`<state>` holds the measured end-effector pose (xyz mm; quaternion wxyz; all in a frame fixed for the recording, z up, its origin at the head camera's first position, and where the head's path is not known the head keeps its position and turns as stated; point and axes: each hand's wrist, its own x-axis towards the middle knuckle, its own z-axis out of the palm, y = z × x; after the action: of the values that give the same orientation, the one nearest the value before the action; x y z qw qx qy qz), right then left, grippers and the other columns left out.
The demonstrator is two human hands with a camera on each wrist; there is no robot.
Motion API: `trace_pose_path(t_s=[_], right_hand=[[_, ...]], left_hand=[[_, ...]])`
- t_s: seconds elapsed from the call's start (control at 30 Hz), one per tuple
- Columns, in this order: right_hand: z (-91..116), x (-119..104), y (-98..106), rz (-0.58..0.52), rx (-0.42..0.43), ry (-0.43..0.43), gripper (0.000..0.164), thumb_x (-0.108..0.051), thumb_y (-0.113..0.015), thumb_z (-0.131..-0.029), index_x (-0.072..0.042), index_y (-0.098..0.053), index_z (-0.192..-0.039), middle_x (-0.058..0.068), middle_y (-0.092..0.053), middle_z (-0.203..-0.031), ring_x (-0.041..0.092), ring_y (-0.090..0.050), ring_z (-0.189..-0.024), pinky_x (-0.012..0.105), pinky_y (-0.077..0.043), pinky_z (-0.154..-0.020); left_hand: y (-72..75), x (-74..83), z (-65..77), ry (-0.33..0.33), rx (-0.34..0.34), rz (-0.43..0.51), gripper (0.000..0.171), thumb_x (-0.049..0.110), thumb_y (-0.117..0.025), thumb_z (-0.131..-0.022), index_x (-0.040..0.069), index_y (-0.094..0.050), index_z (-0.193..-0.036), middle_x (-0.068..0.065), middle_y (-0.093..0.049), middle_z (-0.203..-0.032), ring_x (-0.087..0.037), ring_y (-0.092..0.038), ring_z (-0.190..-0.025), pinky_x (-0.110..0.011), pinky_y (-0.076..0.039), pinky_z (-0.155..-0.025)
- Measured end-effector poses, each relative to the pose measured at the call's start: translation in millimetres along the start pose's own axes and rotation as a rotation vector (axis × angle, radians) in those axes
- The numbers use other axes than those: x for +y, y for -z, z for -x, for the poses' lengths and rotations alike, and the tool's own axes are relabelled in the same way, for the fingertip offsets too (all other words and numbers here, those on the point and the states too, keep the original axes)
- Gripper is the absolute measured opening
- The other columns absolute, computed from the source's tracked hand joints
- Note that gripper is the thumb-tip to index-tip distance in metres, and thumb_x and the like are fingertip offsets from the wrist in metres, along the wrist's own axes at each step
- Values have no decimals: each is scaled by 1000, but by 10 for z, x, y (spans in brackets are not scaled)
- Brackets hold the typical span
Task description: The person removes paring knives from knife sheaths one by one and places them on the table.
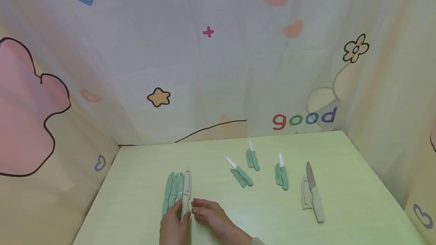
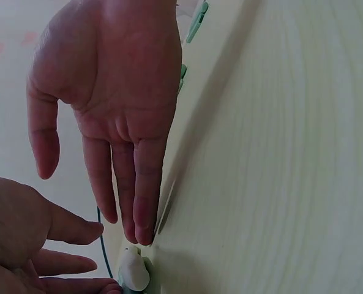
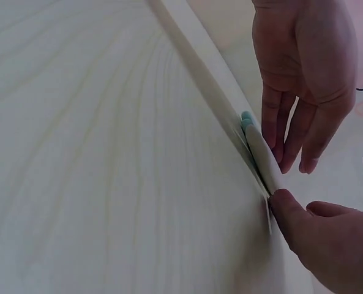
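A white knife (image 1: 187, 184) in its sheath lies at the right end of a row of three sheathed green knives (image 1: 174, 185). Fingers of my left hand (image 1: 174, 225) are at the left side of its handle, while the thumb stands apart from it above. My right hand (image 1: 214, 218) reaches in from the right, fingers fairly straight, fingertips right at the handle. In the left wrist view my right hand (image 2: 120, 104) shows its palm, near the white handle (image 2: 135, 269). A fingertip of my right hand (image 3: 328, 239) meets the white handle (image 3: 264, 156) in the right wrist view.
Farther right lie three small green knives, the left one (image 1: 243, 175), the upper one (image 1: 254, 160) and the right one (image 1: 284, 177), bare-bladed beside their sheaths. A bare white-handled knife (image 1: 316, 201) lies by its white sheath (image 1: 305, 194). A patterned curtain (image 1: 218, 67) surrounds the table (image 1: 136, 184).
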<state>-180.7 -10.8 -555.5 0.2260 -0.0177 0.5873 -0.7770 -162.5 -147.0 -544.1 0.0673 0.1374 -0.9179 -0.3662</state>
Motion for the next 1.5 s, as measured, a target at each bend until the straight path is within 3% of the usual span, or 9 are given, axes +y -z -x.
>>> trace_pose_path(t_s=[0.3,0.67,1.03,1.2,1.37,1.5], right_hand=[[-76,39,-68,-19,9,-1,48,-6,-58,-91,14,-46,-133,27,-50,-135,26,-56,-112,44,-49,-100],[-102,20,-72,31,6,-10,49,-8,-60,-89,12,-48,-132,23,-55,-132,24,-52,-116,46,-45,-104],[-88,60,-47,-2,16,32,46,-3,-59,-90,14,-47,-132,25,-57,-129,25,-54,-114,37,-51,-97],[-79,60,-41,-15,36,21,46,-3,-59,-89,13,-48,-131,24,-59,-127,25,-54,-115,37,-51,-97],[-73,42,-45,36,66,13,47,-4,-58,-87,12,-49,-131,23,-60,-126,25,-53,-116,43,-46,-103],[-71,19,-62,116,88,5,50,-7,-59,-84,8,-52,-130,21,-58,-130,27,-47,-123,55,-34,-110]], left_hand=[[-8,7,-12,12,-26,3,51,12,-75,-83,-6,-57,-127,-28,-58,-125,-40,-51,-116,-58,-46,-96],[-23,58,-5,19,-62,12,51,10,-74,-83,-6,-57,-128,-27,-58,-126,-37,-50,-117,-56,-46,-98],[-37,68,-35,70,-104,26,53,10,-73,-84,-5,-54,-131,-27,-56,-128,-38,-48,-119,-57,-43,-101],[-51,79,-14,56,-99,23,53,10,-73,-84,-6,-54,-131,-28,-57,-127,-38,-49,-119,-58,-44,-100],[-75,111,-8,52,-114,4,53,11,-72,-85,-6,-52,-132,-28,-57,-128,-38,-49,-119,-57,-44,-100],[-90,129,-17,37,-117,-9,53,9,-71,-84,-7,-53,-131,-27,-57,-127,-37,-50,-118,-57,-45,-99]])
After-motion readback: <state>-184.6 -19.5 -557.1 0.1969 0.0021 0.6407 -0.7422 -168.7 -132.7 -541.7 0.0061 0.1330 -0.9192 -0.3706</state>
